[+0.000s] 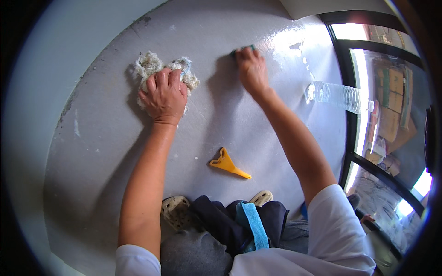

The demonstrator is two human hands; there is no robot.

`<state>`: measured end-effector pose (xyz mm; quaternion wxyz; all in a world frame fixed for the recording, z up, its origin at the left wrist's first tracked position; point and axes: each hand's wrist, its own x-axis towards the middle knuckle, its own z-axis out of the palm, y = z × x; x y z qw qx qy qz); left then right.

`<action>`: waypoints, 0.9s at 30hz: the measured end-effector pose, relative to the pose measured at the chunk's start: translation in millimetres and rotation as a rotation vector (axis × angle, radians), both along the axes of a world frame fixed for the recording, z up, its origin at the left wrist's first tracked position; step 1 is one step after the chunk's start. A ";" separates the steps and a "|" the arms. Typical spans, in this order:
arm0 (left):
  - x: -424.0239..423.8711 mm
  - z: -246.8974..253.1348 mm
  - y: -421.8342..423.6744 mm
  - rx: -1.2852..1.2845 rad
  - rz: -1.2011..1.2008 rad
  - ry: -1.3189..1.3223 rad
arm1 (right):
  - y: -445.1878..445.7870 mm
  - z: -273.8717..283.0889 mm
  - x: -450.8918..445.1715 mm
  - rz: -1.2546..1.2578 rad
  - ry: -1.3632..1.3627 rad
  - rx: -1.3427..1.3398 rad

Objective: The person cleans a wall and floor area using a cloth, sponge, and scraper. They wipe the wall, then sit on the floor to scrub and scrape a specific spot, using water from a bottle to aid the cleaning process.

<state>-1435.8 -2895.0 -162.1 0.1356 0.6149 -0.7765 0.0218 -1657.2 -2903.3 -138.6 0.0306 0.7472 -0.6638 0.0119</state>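
Bunched under my left hand (165, 93) is a shaggy off-white cleaning rag (148, 63) with a bluish patch, pressed on the grey floor (100, 138). My right hand (252, 69) reaches farther forward, its fingers over a dark green scouring pad (253, 47); most of the pad is hidden beneath them. Between my arms and closer to my feet lies a yellow plastic scraper (228, 164), its wide head pointing away to the left. Neither hand touches it.
A clear plastic bottle (336, 96) stands at the right, near the black-framed glass (350, 103). Beyond the glass are cardboard boxes (390, 100). Wet floor glistens at the upper right. A pale wall (45, 86) borders the left. A blue cloth (253, 224) hangs at my lap.
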 end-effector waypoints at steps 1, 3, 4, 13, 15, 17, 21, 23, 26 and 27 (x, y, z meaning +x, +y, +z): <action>-2.9 0.8 -2.7 -0.001 -0.002 0.012 | -10.2 -2.7 -6.7 -0.059 -0.019 -0.047; -3.0 0.1 -2.2 0.024 -0.018 0.014 | -4.2 -10.1 -2.1 -0.114 -0.064 -0.116; -1.5 -0.1 -2.1 0.031 -0.020 0.012 | 18.5 -13.8 9.3 -0.107 -0.088 -0.140; 2.4 1.1 -0.1 -0.005 -0.012 0.012 | 96.3 -20.7 -93.2 -0.159 -0.205 -0.207; -7.7 3.5 -0.2 -0.017 -0.027 0.061 | 54.1 -14.7 -117.9 -0.326 -0.180 -0.321; -10.2 0.9 -1.7 -0.016 -0.030 0.042 | 45.4 -24.4 -89.8 -0.206 -0.278 -0.219; 0.8 -2.9 -1.8 0.001 -0.009 -0.020 | 121.7 0.2 -5.1 0.214 -0.452 0.152; 3.4 4.8 -2.9 -0.018 -0.003 -0.054 | 128.9 -15.5 -44.2 0.120 -0.379 -0.013; -0.1 2.7 -3.1 -0.069 -0.010 -0.048 | 93.0 -47.3 -155.7 -0.179 -0.180 -0.262; -4.8 3.5 -2.4 -0.040 -0.019 -0.034 | 72.6 -49.7 -206.2 -0.341 -0.168 -0.265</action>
